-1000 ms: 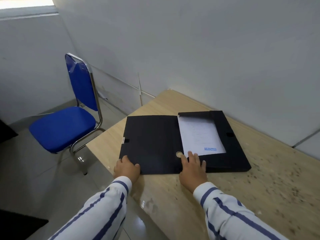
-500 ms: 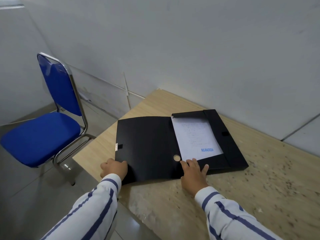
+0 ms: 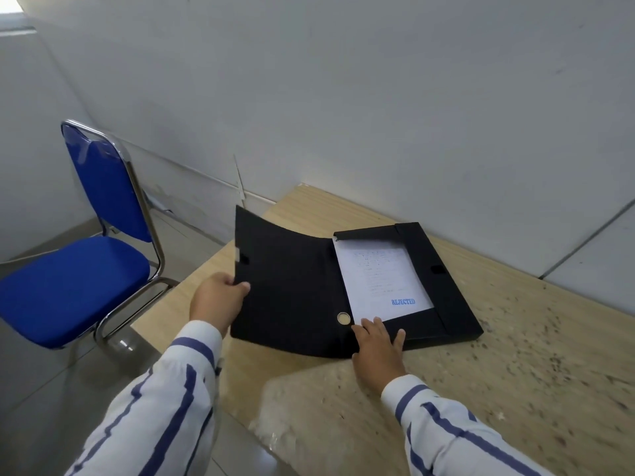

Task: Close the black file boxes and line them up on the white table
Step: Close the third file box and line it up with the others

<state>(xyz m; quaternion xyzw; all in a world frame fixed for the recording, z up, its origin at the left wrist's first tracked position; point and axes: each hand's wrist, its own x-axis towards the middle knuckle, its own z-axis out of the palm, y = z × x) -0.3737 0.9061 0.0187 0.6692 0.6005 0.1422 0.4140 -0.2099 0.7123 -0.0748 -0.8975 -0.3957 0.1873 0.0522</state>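
Note:
One black file box [image 3: 443, 290] lies open on a light wooden table [image 3: 515, 372] by the wall. Its tray holds a white sheet [image 3: 378, 280] stamped "REJECTED" in blue. The wide black lid flap [image 3: 288, 290] is raised at its left edge and curves upward. My left hand [image 3: 216, 300] grips that left edge, thumb on the inner face. My right hand [image 3: 378, 348] rests flat, fingers spread, on the near edge of the box beside the round finger hole [image 3: 343, 318].
A blue padded chair [image 3: 79, 273] with a chrome frame stands on the tiled floor left of the table. A pale wall runs close behind the table. The table's near right part is speckled with dark marks.
My left hand has taken hold of the lid flap's left edge and lifted it off the table; it lay flat before. My right hand stays on the box's near edge.

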